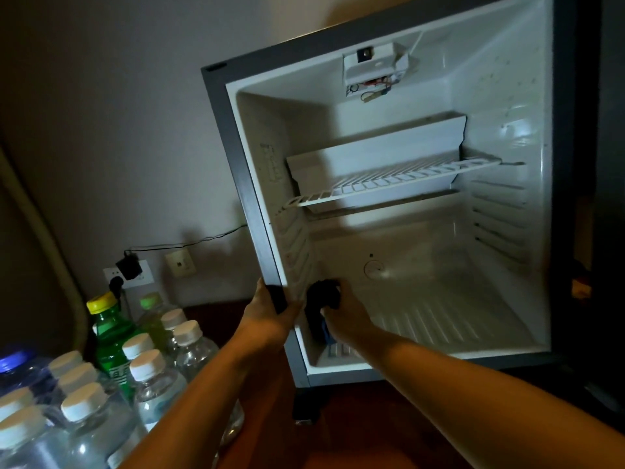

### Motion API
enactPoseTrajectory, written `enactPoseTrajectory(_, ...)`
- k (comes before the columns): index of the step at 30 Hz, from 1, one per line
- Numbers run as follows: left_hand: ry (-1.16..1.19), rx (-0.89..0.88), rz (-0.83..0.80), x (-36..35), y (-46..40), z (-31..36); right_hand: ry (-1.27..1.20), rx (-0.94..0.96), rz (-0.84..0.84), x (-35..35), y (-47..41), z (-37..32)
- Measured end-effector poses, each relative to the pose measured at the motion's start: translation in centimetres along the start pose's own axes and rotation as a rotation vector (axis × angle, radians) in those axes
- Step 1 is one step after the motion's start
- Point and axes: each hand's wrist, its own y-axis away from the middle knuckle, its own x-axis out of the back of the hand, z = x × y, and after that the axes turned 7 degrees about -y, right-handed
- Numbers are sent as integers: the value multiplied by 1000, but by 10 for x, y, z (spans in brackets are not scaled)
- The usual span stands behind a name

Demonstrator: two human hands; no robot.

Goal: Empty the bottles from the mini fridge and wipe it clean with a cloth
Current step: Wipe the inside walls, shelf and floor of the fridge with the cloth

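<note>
At the lower left of the frame stand the bottles (148, 377), clear ones with white caps packed close together, and behind them a green bottle (108, 333) with a yellow cap; a blue-capped bottle (13, 362) sits at the far left edge. They rest on a dark reddish tabletop (355, 434) that runs under the two forearms reaching up from the bottom centre.

The left hand (270, 306) grips the fridge's (236, 184) dark left front edge near its lower corner, fingers curled round the frame. Just to its right, the right hand (345, 313) is inside the cabinet at the lower left, curled on a dark cloth (323, 294) bunched against the inner left wall; a bit of blue shows under it. The two hands are close but apart, with the fridge edge between them.

Further in, the white interior holds no bottles. A wire shelf (389, 184) crosses the middle, tilted down to the left, with a white tray (378, 147) behind it. A control box (372, 67) with loose wires hangs from the ceiling at the upper centre.

On the wall at the left, a socket (130, 274) holds a black adapter (128, 265), its cable running right toward the fridge
</note>
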Motion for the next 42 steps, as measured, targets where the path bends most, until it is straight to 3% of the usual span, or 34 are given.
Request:
enactPoseTrajectory(4,-63,11,-31,1,-1,0,170,142,160,6,-29,-6)
enactPoseTrajectory(10,-45,26,-27,1,0,1,518,340,127,6,-41,-12)
enactPoseTrajectory(14,-20,25,-30,1,0,2,514,423,68,7,-41,-3)
enactPoseTrajectory(17,-20,23,-30,1,1,2,365,476,31,5,-35,-1)
enactPoseTrajectory(22,-6,16,-14,0,1,2,392,646,176,2,-31,7)
enactPoseTrajectory(28,-3,6,-26,1,1,0,479,413,313,-4,-53,5)
enactPoseTrajectory(42,24,35,-38,0,-2,0,542,785,247,7,-41,6)
